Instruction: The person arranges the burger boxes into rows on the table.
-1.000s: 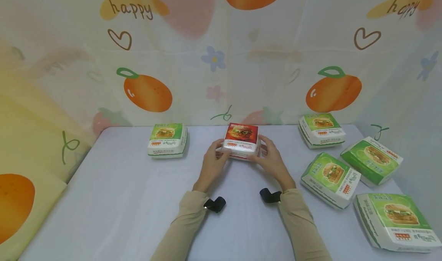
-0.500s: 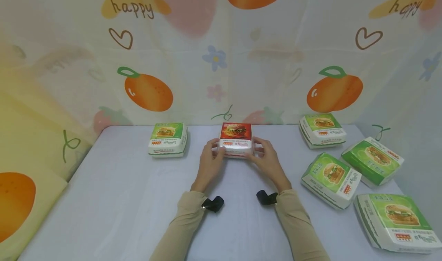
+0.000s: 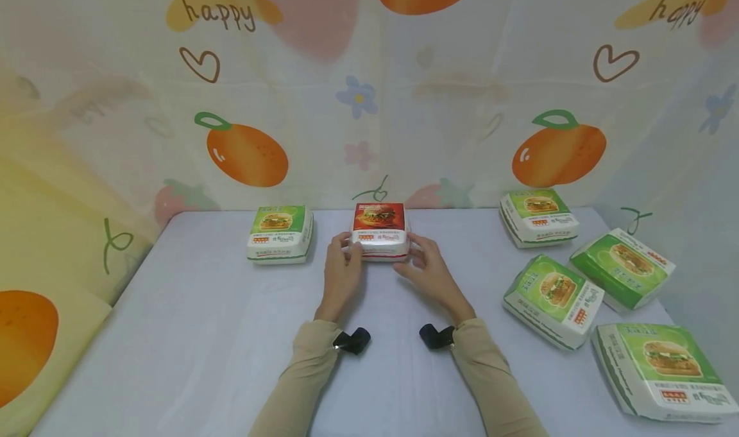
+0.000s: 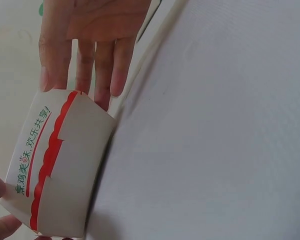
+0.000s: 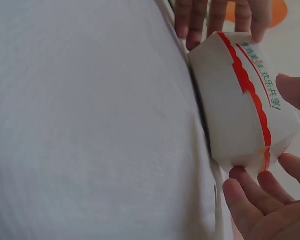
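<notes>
A red-and-white hamburger box lies flat on the white table near its back edge, between both hands. My left hand touches its left side, with fairly straight fingers and the thumb at the front corner. On the other side, my right hand has its fingertips against the box's right side. In the right wrist view, the right thumb stands apart from the box. The left wrist view shows the box's white front with a red scalloped band.
A green-and-white hamburger box sits to the left in the back row, and another green box stands at the back right. Several more, including one nearby green box, lie on the right. A printed cloth hangs behind the table.
The red box has moved left along the back of the table, with both hands moving along. My right thumb has come away from the box's front. The green boxes have stayed put.
</notes>
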Demonstrator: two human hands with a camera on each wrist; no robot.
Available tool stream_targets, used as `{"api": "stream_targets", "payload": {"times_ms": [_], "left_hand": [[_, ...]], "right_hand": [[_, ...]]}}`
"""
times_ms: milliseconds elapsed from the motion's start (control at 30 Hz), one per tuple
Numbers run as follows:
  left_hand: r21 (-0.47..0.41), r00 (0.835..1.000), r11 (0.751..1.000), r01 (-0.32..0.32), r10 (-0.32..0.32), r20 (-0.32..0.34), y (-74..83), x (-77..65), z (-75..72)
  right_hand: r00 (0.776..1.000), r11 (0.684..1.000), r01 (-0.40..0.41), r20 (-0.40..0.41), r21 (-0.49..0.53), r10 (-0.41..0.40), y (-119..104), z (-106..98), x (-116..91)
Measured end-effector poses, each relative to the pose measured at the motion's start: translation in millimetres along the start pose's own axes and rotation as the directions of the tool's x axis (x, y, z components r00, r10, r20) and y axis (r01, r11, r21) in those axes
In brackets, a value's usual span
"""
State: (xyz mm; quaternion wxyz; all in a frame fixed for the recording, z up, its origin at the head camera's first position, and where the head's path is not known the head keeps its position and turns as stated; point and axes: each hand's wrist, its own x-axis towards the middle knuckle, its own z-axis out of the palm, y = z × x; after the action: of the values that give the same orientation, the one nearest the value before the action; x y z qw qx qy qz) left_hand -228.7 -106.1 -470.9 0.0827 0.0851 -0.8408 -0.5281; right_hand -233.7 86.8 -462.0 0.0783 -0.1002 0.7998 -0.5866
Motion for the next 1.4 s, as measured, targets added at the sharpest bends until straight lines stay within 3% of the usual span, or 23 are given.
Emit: {"api": "stream_targets", "payload": {"times_ms": [467, 667, 867, 1400], "left_hand": [[-0.018, 0.993, 0.996, 0.086, -0.087, -0.079, 1.2, 1.0, -12.9], [-0.025, 0.992, 0.997, 0.074, -0.076, -0.101, 1.7, -0.5, -16.3], [-0.025, 0.989, 0.996, 0.085, -0.087, -0.123, 3.1, -0.9, -18.1], [-0.018, 0.982, 0.992, 0.126, -0.127, -0.136, 2.1, 1.1, -20.5]], "right_hand": [[0.988, 0.999, 0.011, 0.156, 0.032, -0.016, -2, 12, -2], [0.978, 1.0, -0.025, 0.207, 0.014, 0.022, -5, 14, -3], [0.971, 0.999, -0.042, 0.236, -0.028, 0.048, -5, 16, -1], [0.965, 1.0, -0.03, 0.26, -0.001, 0.029, -5, 21, -1]]}}
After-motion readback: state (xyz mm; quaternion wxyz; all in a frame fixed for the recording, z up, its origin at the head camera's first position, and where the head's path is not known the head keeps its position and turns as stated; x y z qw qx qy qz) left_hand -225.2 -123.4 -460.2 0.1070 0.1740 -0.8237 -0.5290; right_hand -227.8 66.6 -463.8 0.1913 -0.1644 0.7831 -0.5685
